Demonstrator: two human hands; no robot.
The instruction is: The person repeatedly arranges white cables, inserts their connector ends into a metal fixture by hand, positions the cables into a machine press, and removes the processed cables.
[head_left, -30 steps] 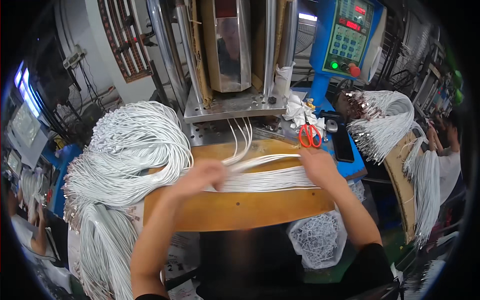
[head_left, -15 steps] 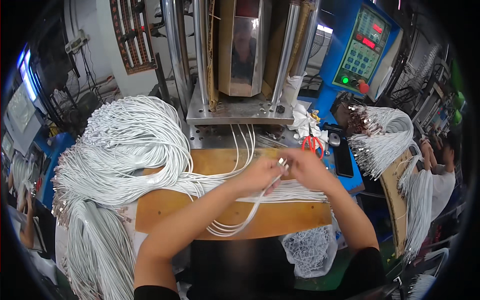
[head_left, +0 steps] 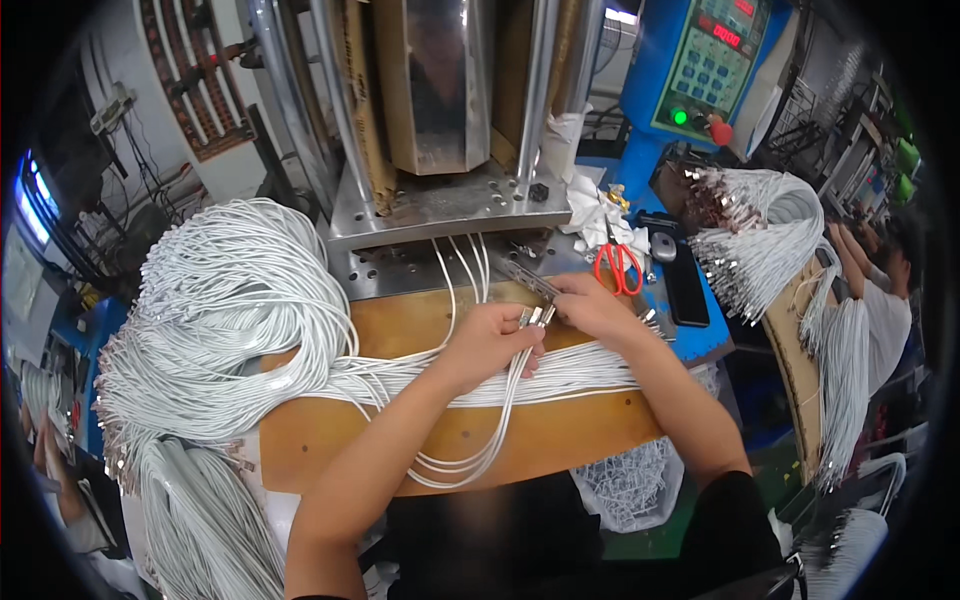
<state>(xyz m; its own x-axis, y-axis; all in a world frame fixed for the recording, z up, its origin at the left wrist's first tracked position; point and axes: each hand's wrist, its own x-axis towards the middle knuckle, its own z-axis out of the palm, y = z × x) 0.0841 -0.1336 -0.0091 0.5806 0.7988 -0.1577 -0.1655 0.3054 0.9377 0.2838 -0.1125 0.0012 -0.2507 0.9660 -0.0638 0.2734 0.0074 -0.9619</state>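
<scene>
My left hand (head_left: 497, 345) is closed around several white cables (head_left: 490, 440), with their silver metal ends (head_left: 537, 317) sticking up between thumb and fingers. The cables hang down from that grip in a loop toward my body. My right hand (head_left: 597, 308) is just right of those ends, its fingertips pinched at the near end of a narrow metal strip (head_left: 528, 277). That strip slants across the front of the press's steel base (head_left: 380, 270); whether it is lifted cannot be made out. Under both hands, a flat row of white cables (head_left: 580, 370) crosses a brown board (head_left: 360, 440).
A press with a steel plate (head_left: 440, 215) stands ahead, three cables running beneath it. A large heap of white cables (head_left: 240, 290) fills the left. Red-handled scissors (head_left: 618, 268), a phone (head_left: 686, 290) and a blue control box (head_left: 700, 75) are right. A bag of small clear pieces (head_left: 630, 485) sits below the board.
My hands, close together before, have parted slightly. The right one has moved to the metal strip, while the left still holds the cable ends. The whole view has shifted and tilted.
</scene>
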